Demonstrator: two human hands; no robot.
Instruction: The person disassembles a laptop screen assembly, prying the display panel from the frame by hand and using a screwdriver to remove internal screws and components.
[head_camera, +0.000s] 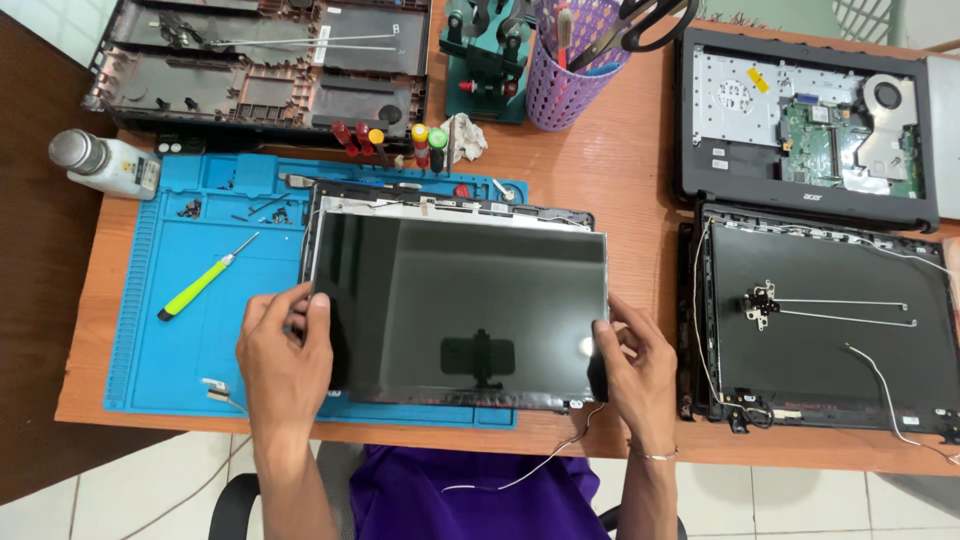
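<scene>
Hands — left hand (283, 345), right hand (632, 365) — gripping screen panel (460, 300) over blue mat (170, 340), wooden table (620, 190).

Wooden table (620, 190), dark cabinet (30, 330) beside, white tiled floor (790, 505).

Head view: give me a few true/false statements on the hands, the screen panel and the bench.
1. Both hands grip the dark screen panel by its side edges. True: left hand on the left edge, right hand on the right edge.
2. The yellow-green screwdriver is held in the left hand. False: it lies free on the blue work mat.
3. The purple mesh cup holds scissors. True.
4. The white bottle stands upright on the mat. False: it lies on its side at the left table edge, off the mat.
5. An opened laptop base with an exposed circuit board sits at the far right. True.
</scene>
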